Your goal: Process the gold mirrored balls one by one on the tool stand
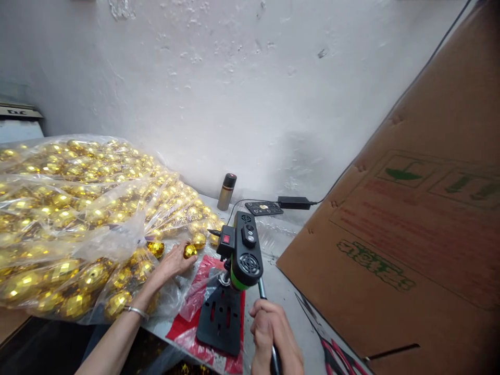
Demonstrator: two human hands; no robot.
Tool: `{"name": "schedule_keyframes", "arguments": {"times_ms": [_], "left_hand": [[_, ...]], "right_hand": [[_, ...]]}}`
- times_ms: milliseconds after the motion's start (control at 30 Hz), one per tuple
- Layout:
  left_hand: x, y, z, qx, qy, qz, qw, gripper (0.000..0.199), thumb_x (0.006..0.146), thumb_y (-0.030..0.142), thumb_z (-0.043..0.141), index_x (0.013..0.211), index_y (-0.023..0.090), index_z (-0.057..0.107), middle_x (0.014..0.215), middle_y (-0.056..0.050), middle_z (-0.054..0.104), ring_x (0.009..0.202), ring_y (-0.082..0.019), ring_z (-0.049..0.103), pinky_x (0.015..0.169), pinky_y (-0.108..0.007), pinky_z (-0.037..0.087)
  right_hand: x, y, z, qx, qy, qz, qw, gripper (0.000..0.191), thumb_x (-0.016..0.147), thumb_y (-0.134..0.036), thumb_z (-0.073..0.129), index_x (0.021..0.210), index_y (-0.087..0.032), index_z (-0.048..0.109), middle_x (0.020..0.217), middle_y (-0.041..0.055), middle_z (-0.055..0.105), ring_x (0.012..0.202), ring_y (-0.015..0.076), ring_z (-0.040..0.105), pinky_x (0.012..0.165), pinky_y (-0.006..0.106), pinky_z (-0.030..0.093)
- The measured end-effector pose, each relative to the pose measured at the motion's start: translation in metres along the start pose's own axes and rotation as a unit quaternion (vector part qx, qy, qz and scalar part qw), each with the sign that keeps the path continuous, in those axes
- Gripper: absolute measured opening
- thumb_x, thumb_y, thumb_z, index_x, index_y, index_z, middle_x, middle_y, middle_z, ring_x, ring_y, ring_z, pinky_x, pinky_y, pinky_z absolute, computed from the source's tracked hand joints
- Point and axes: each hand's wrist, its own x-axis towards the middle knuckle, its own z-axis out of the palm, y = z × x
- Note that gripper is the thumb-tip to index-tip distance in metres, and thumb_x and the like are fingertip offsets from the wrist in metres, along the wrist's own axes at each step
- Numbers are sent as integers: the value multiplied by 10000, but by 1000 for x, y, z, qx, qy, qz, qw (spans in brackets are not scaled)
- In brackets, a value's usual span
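My left hand [176, 261] closes its fingers on a shiny gold faceted ball [190, 251], at the mouth of a big clear plastic bag [117, 242] full of the same balls. Lower down, my right hand [273, 333] is wrapped round a slim rod-like tool [261, 288] with a metal shaft and a dark handle; its far end is hidden behind a black device. That black device [249, 239] has round vents, a red switch and a green band, and stands between my hands on a slotted black base plate [219, 320].
Red plastic packaging [183, 325] lies under the base. Behind it are a dark-capped bottle [227, 191], a phone [264, 208] and a black power adapter [294, 202] with cables. A large cardboard box [410, 208] leans at right, with red-handled scissors [339, 354] beside it. A wall closes the back.
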Motion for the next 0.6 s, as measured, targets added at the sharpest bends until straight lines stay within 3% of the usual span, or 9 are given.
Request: {"name": "schedule_keyframes", "arguments": {"times_ms": [133,233,300,400,467,600], "left_hand": [[-28,11,-2,-187,24,45,981,537,955,529,670,1391,215,667,1360,-121,777,1230,-316,750,1082,-431,602],[-56,24,10,-312,-7,49,949,568,972,610,640,1391,227,662,1263,-88,819,1150,-301,769,1066,-439,615],[-73,32,25,-335,-28,42,941,596,1012,631,575,1438,216,627,1248,-93,825,1118,-295,780,1061,-454,621],[-89,37,52,-335,-23,66,940,579,1036,609,550,1455,215,616,1405,-130,776,1291,-318,734,1178,-507,564],[-94,37,68,-317,-11,85,944,561,1022,571,596,1459,220,617,1469,-153,745,1382,-349,691,1227,-560,525],[-100,34,89,-271,29,125,954,576,948,461,717,1460,218,613,1452,-190,751,1369,-403,700,1187,-618,559]], "right_hand": [[11,9,-8,-9,-50,-75,996,318,1103,-84,506,827,-228,573,776,-5,611,648,120,586,628,244,456],[22,13,-15,-20,-92,-136,986,290,1075,-49,500,857,-230,565,749,-18,607,621,113,597,594,225,472],[28,12,-18,-30,-100,-143,984,278,1072,-46,494,873,-231,551,751,-25,603,617,103,596,594,214,476],[31,10,-19,-40,-108,-144,983,261,1077,-52,492,895,-231,544,765,-29,600,618,94,594,597,205,477],[30,8,-20,-41,-112,-144,982,255,1076,-52,493,901,-230,546,770,-27,604,612,93,591,588,205,474],[28,9,-20,-41,-113,-138,983,247,1068,-58,495,904,-222,580,780,-10,632,613,102,604,568,217,469]]}}
